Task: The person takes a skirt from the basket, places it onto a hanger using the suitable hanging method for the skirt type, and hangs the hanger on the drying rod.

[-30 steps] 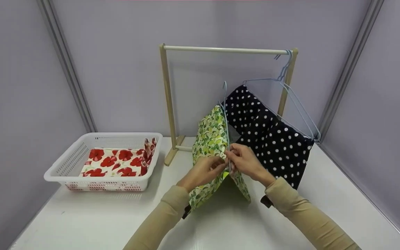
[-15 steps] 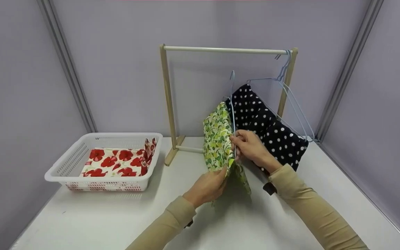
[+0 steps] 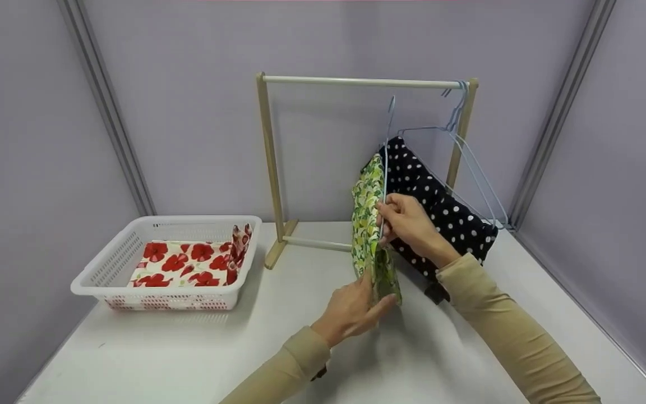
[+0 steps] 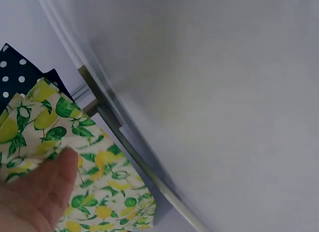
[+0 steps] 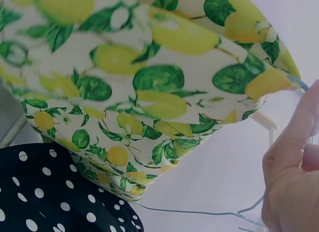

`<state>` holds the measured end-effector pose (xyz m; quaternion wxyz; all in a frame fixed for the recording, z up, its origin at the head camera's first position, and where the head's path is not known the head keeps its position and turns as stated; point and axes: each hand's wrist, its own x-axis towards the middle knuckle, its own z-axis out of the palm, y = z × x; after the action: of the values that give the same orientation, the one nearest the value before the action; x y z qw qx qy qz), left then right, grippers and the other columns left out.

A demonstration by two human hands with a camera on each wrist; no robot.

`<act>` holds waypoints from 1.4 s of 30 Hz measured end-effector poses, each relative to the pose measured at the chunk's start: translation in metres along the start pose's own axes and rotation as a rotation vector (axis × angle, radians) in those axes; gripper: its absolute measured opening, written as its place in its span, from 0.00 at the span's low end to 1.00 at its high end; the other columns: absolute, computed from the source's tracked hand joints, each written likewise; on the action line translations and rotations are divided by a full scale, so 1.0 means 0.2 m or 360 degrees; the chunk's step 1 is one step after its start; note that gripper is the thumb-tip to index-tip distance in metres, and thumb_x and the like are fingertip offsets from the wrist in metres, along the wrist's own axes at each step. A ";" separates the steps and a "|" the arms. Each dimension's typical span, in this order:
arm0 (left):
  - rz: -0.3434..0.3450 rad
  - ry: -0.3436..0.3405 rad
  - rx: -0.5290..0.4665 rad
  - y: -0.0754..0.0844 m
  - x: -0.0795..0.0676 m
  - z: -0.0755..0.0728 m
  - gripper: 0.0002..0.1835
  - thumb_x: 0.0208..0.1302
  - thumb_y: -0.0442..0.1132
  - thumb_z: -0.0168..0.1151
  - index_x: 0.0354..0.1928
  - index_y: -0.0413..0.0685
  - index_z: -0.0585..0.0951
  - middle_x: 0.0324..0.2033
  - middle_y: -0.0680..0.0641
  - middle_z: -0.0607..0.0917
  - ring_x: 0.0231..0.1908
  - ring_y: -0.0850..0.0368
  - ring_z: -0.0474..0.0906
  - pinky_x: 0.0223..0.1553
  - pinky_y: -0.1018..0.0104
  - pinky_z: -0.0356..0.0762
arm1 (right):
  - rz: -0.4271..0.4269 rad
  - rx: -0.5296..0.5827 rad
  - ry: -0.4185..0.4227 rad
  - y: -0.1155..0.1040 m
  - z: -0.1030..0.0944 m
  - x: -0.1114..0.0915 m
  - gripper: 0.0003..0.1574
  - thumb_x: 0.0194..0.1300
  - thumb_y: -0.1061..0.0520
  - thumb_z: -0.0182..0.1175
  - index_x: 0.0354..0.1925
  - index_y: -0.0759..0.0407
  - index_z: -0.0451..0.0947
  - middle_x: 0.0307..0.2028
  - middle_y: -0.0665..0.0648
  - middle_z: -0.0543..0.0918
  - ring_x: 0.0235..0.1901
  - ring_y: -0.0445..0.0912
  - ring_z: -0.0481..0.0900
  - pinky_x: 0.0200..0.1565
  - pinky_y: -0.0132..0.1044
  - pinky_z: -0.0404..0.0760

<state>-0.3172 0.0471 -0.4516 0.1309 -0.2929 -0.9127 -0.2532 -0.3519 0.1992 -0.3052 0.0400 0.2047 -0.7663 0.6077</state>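
My right hand (image 3: 413,227) pinches the near end of a light blue wire clothes hanger (image 3: 386,168), whose hook points up below the rack's rail. Over this hanger drapes a cloth with a lemon print (image 3: 365,219), seen nearly edge-on in the head view. Low on the cloth, my left hand (image 3: 351,311) touches its near edge with straight fingers, the thumb spread to the right. The left wrist view has the left thumb against the lemon-print cloth (image 4: 94,182). In the right wrist view the cloth (image 5: 149,82) fills the upper part, beside the right hand (image 5: 294,167).
A wooden rack with a white rail (image 3: 356,82) stands at the back. From its right end hangs a black polka-dot cloth (image 3: 410,168) on a blue hanger, close behind the lemon-print cloth. A white basket (image 3: 149,290) at left holds a red-flowered cloth (image 3: 188,261).
The hanger with the lemon-print cloth has risen and moved right in my right hand. My left hand has gone from beside the right hand down to the cloth's lower edge, its fingers now straighter.
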 end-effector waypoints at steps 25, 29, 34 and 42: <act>-0.0161 0.0213 0.0499 0.05 0.06 -0.03 0.30 0.69 0.40 0.55 0.70 0.41 0.62 0.31 0.45 0.86 0.23 0.48 0.81 0.21 0.54 0.76 | 0.0038 -0.0019 -0.0078 0.03 0.01 0.01 0.12 0.76 0.59 0.49 0.40 0.69 0.68 0.27 0.61 0.78 0.15 0.42 0.76 0.26 0.42 0.85; -0.0140 0.0200 0.0389 0.03 0.04 -0.04 0.30 0.71 0.41 0.53 0.71 0.44 0.60 0.32 0.45 0.86 0.24 0.48 0.81 0.20 0.54 0.75 | 0.0022 -0.0038 -0.0072 0.02 0.01 0.01 0.12 0.76 0.57 0.49 0.39 0.67 0.69 0.28 0.62 0.78 0.15 0.42 0.76 0.25 0.42 0.85; -0.0137 0.0220 0.0229 0.02 0.03 -0.04 0.29 0.69 0.43 0.53 0.69 0.42 0.63 0.31 0.46 0.85 0.21 0.55 0.76 0.20 0.58 0.73 | 0.0015 -0.0079 -0.0098 0.02 0.00 0.01 0.13 0.76 0.57 0.50 0.39 0.68 0.70 0.28 0.62 0.80 0.16 0.42 0.76 0.26 0.43 0.85; -0.0057 0.0402 0.0111 0.01 0.02 -0.05 0.27 0.67 0.43 0.56 0.66 0.44 0.69 0.30 0.48 0.85 0.22 0.59 0.74 0.24 0.60 0.76 | 0.0013 -0.0184 -0.0092 0.03 -0.01 0.01 0.14 0.75 0.57 0.51 0.40 0.70 0.73 0.29 0.64 0.82 0.16 0.41 0.76 0.21 0.36 0.81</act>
<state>-0.3188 0.0444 -0.4416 0.2504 -0.2377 -0.9023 -0.2584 -0.3559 0.2024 -0.3089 0.0270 0.2165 -0.8017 0.5565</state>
